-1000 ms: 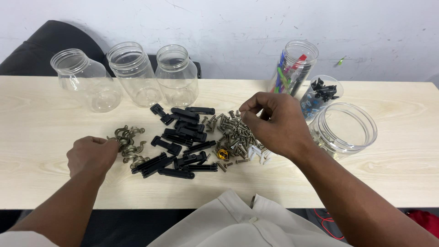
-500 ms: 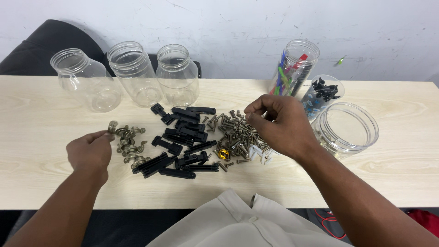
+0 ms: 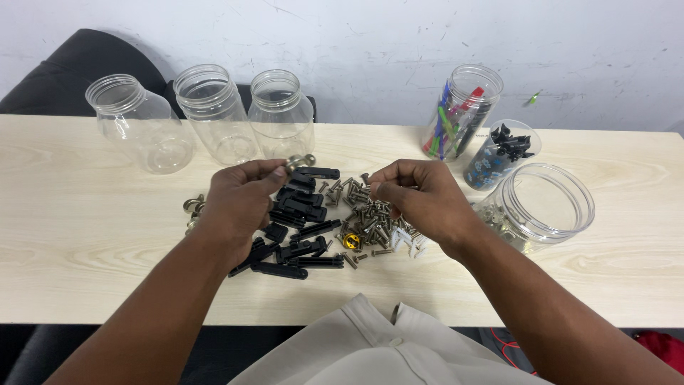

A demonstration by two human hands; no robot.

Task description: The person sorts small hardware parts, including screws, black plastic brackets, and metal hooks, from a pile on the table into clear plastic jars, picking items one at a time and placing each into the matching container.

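Observation:
My left hand (image 3: 239,203) is raised over a heap of black plastic clips (image 3: 303,228) and pinches a small brass-coloured metal fitting (image 3: 299,162) between thumb and fingers. My right hand (image 3: 424,199) hovers over a pile of small metal screws (image 3: 363,217), fingertips pinched together; whether a screw sits in them is not visible. A few more brass fittings (image 3: 192,208) lie on the table left of my left hand. A yellow-centred round piece (image 3: 350,242) lies among the screws.
Three empty clear jars (image 3: 214,114) stand at the back left of the pale wooden table (image 3: 85,235). At the right are a jar of coloured pens (image 3: 459,114), a small jar of black parts (image 3: 499,153) and a tipped wide jar (image 3: 541,203).
My left hand has lifted off the brass fittings and moved right and up with one fitting in its fingers. My right hand has shifted slightly left over the screws.

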